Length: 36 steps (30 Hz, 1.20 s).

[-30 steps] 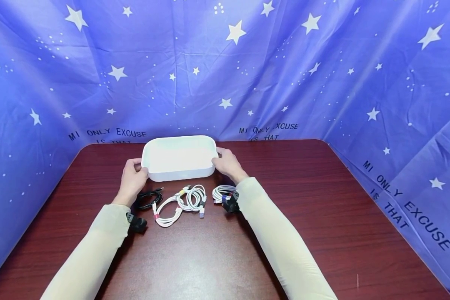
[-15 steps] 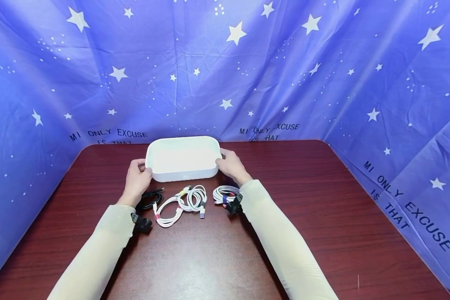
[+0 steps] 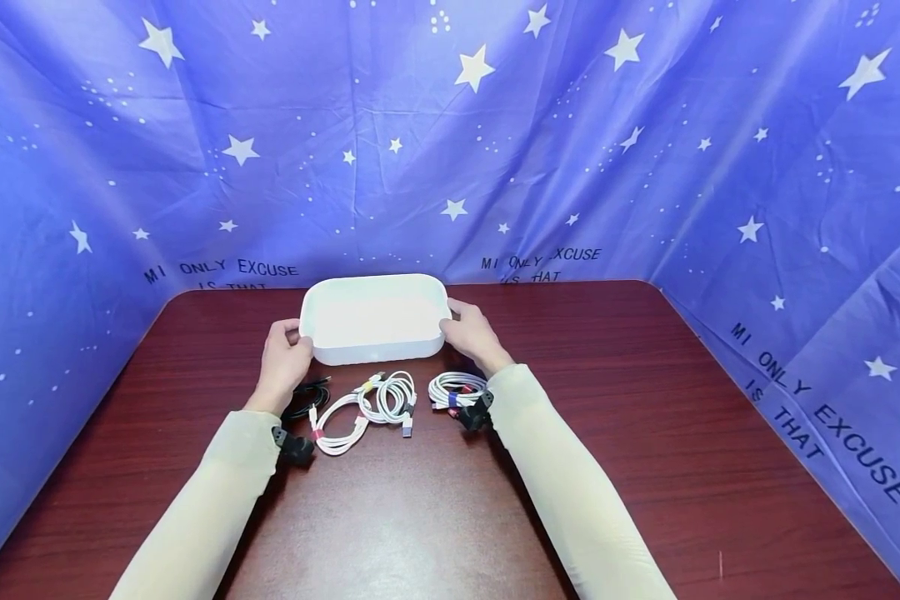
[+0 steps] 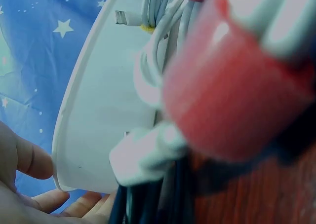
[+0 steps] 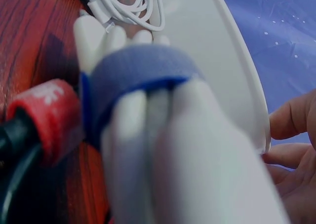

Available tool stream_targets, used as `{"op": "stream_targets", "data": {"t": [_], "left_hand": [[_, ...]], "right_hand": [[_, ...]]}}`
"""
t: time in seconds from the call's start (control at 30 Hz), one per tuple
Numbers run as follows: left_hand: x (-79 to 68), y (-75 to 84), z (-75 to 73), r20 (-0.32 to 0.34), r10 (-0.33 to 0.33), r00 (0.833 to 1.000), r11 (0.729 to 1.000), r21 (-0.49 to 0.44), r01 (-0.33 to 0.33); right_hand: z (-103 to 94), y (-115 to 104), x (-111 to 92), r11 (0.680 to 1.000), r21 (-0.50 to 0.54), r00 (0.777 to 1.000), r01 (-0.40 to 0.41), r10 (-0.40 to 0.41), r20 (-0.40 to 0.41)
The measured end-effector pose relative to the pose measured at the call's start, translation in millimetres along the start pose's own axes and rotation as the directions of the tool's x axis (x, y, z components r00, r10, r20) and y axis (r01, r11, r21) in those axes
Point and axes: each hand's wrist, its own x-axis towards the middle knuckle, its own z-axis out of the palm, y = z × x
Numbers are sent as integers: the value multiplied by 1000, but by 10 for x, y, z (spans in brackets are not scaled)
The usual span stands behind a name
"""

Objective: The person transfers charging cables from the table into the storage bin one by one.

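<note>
A shallow white plastic tray (image 3: 378,353) with rounded corners sits near the table's back edge. My left hand (image 3: 285,360) grips its left end, with the thumb on the near side. At the tray's right end, my right hand (image 3: 472,332) holds the wall in the same way. In front lie coiled cables: a black cable (image 3: 309,402) partly behind the left wrist, a white cable (image 3: 335,448) with a red tie, and an overlapping white cable (image 3: 390,403). Beside the right wrist is another white cable (image 3: 450,387), bound by a blue strap (image 5: 143,68).
The reddish-brown wooden table (image 3: 390,517) ends at a blue star-printed curtain (image 3: 405,200) on the back and sides. A red tie (image 5: 49,115) around something black appears close up in the right wrist view.
Both hands have shifted the tray a little to the right along the back of the table. The cables have stayed about where they were.
</note>
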Motion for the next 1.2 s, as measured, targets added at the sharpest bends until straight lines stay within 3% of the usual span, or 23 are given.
{"op": "stream_targets", "data": {"t": [0.4,1.2], "left_hand": [[-15,15,39,9,-13,1000,1000,-18,13],[-19,26,126,2,-16,1000,997,-71,16]], "right_hand": [[-13,60,-9,989,150,1000,-18,18,1],[-68,153,-10,966,257,1000,-27,27,3]]}}
